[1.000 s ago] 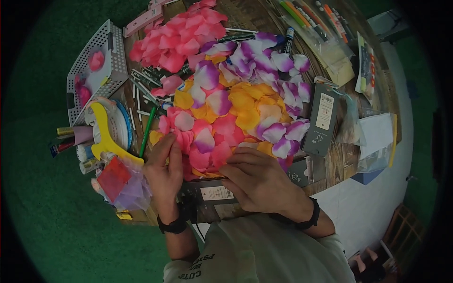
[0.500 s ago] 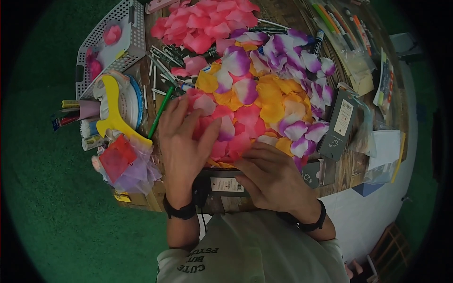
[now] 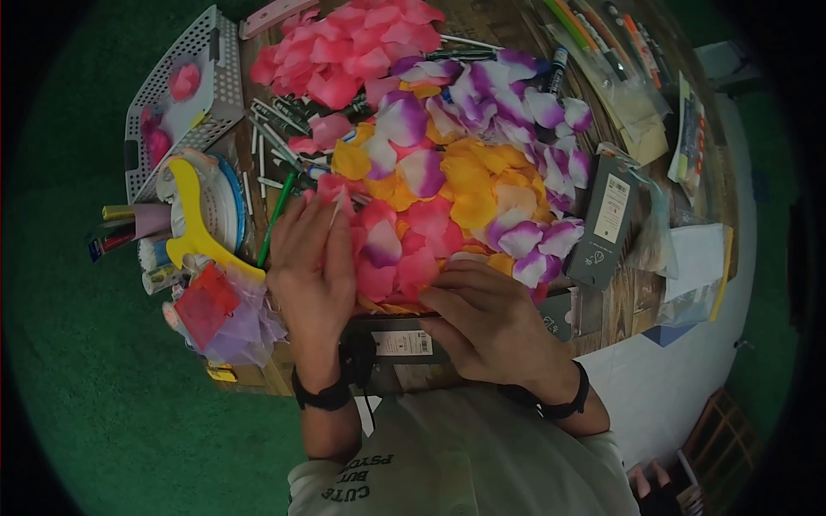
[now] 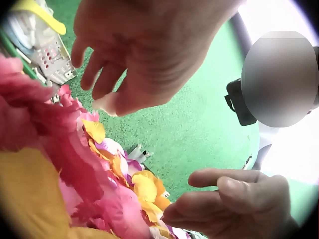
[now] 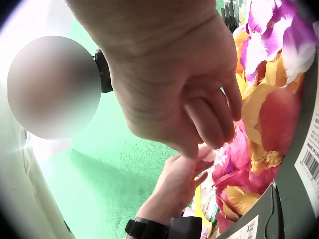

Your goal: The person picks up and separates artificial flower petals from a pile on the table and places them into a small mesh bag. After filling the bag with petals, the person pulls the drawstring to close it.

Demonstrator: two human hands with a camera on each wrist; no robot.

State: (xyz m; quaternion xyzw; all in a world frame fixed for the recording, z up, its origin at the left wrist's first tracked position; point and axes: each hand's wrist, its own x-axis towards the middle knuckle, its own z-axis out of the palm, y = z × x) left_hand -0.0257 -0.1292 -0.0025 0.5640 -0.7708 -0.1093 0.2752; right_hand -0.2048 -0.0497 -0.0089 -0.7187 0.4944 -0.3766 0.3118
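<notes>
Over the near left part of a heap of artificial flower petals (image 3: pixel 434 225), my left hand (image 3: pixel 311 268) reaches in with its fingertips at the pink petals (image 3: pixel 344 187). The left wrist view shows that hand (image 4: pixel 144 59) with fingers extended and a pale patch at the thumb tip. At the near edge of the heap, my right hand (image 3: pixel 499 322) has loosely bent fingers at the pink and yellow petals, its thumb set apart from them. Dark boxes (image 3: pixel 404 325) border the heap in front. Purple-white petals (image 3: pixel 559 181) and yellow petals (image 3: pixel 495 163) fill the right side.
At left stand a perforated white basket (image 3: pixel 225 73), a yellow curved piece (image 3: pixel 196 228) and purple mesh bags (image 3: pixel 241 331). A green pen (image 3: pixel 277 215) lies beside the left hand. Another dark box (image 3: pixel 598 249), plastic bags (image 3: pixel 693 258) and markers (image 3: pixel 602 34) lie to the right.
My left hand first moved up from the near edge with fingers spread; its fingers have since drawn closer together over the pink petals. The right hand stays at the heap's near edge.
</notes>
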